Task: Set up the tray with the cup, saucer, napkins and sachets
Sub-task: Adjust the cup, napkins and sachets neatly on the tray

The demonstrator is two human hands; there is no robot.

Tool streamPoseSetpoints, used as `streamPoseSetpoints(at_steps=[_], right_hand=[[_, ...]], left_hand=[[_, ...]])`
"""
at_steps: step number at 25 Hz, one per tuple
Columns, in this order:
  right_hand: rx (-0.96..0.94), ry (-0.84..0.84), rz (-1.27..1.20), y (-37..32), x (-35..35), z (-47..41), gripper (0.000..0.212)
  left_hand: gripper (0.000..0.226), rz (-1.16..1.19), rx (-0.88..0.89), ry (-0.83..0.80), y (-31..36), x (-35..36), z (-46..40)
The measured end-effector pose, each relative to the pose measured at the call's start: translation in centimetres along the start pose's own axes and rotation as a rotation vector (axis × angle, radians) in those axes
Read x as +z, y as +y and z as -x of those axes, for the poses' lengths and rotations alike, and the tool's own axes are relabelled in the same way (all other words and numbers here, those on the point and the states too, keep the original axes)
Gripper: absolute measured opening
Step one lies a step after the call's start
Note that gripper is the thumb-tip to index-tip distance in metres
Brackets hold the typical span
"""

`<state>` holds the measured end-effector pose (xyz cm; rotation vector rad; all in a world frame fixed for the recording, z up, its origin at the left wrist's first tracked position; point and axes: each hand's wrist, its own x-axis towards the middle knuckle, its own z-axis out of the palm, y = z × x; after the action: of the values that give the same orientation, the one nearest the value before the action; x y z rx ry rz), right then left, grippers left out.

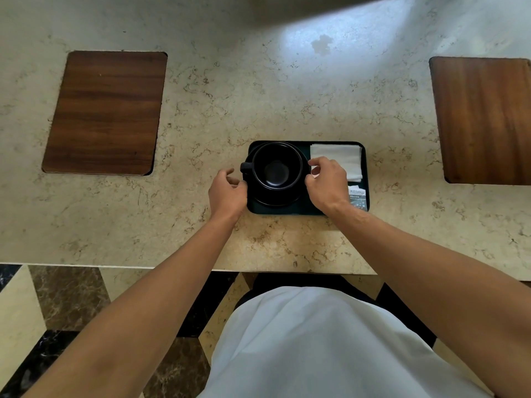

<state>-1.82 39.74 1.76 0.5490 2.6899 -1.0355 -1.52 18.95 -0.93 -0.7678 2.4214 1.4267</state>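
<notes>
A dark rectangular tray (365, 168) lies on the marble counter. On its left half a black cup (276, 165) stands upright on a black saucer (275, 200), with the handle pointing left. White folded napkins (342, 159) fill the tray's far right corner, and sachets (358, 198) lie at its near right. My left hand (227, 193) hovers just left of the saucer, fingers curled and apart, holding nothing. My right hand (327, 182) sits at the cup's right side, thumb and fingers spread near the rim and over the napkins' edge.
Two dark wooden boards are set into the beige marble counter (258, 96), one at the left (105, 112) and one at the right (485, 119). The counter's near edge runs just in front of my body, with patterned marble floor below.
</notes>
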Motion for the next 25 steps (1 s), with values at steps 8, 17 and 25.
streamPoseSetpoints(at_steps=[8,17,25], right_hand=[[-0.153,-0.083,-0.077,-0.3,0.3,0.2,0.036],[-0.122,-0.105,-0.114,-0.3,0.3,-0.2,0.041],[-0.057,0.013,-0.170,1.3,-1.7,-0.9,0.036]], left_hand=[[0.047,0.018,0.144,-0.067,1.3,-0.1,0.6],[0.041,0.027,0.125,-0.058,1.5,0.3,0.8],[0.052,-0.045,0.115,0.081,2.7,-0.1,1.0]])
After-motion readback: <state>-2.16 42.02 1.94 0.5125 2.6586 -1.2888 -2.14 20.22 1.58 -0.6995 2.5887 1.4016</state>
